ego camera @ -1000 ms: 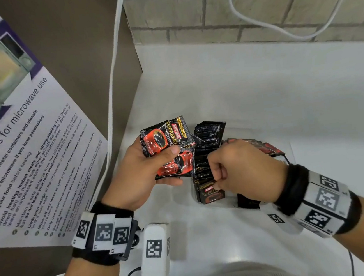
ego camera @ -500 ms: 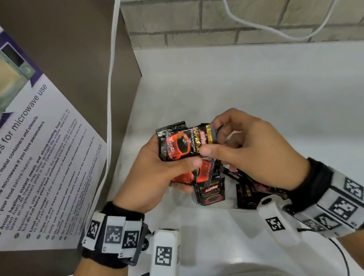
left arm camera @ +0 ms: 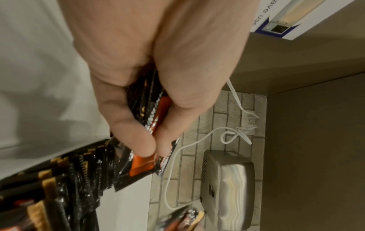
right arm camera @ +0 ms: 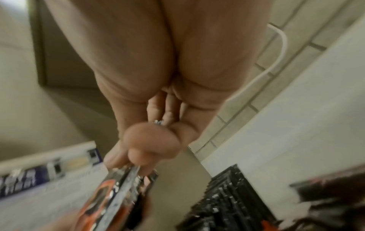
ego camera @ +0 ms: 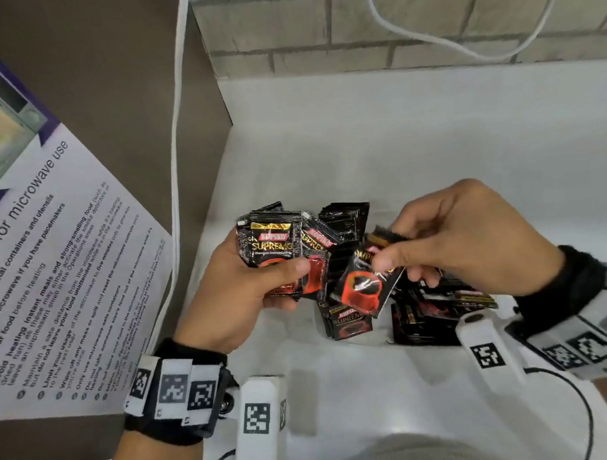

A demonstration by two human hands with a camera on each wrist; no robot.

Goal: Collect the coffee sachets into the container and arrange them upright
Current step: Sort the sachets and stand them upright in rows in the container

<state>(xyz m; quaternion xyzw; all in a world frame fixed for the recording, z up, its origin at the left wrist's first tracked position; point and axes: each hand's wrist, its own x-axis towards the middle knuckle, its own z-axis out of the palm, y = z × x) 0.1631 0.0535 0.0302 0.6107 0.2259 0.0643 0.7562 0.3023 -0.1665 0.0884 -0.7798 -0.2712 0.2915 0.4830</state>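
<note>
1. My left hand (ego camera: 241,294) sits left of centre in the head view, thumb pressed over a small fan of black and red coffee sachets (ego camera: 277,250), fingers curled behind them; the left wrist view shows the same bundle (left arm camera: 152,112) squeezed between thumb and fingers
2. My right hand (ego camera: 464,244) is right of centre, thumb and forefinger pinching the top edge of a single sachet (ego camera: 367,283), which hangs tilted between the two hands; the right wrist view is blurred, but I can see the pinch on the sachet's edge (right arm camera: 126,175)
3. Under and behind the hands, more sachets stand on edge in a packed row (ego camera: 346,217); a few others lie loosely piled (ego camera: 444,300) below my right hand
4. I cannot make out the container's walls from here
5. All of this is on a white counter (ego camera: 436,137)
6. A brick wall (ego camera: 420,13) fills the top of the frame, with a white cable (ego camera: 176,138) running down at upper centre
7. A microwave guidelines poster (ego camera: 28,244) covers the left side
8. In the left wrist view, a metal box (left arm camera: 227,187) is mounted on the bricks at lower right
</note>
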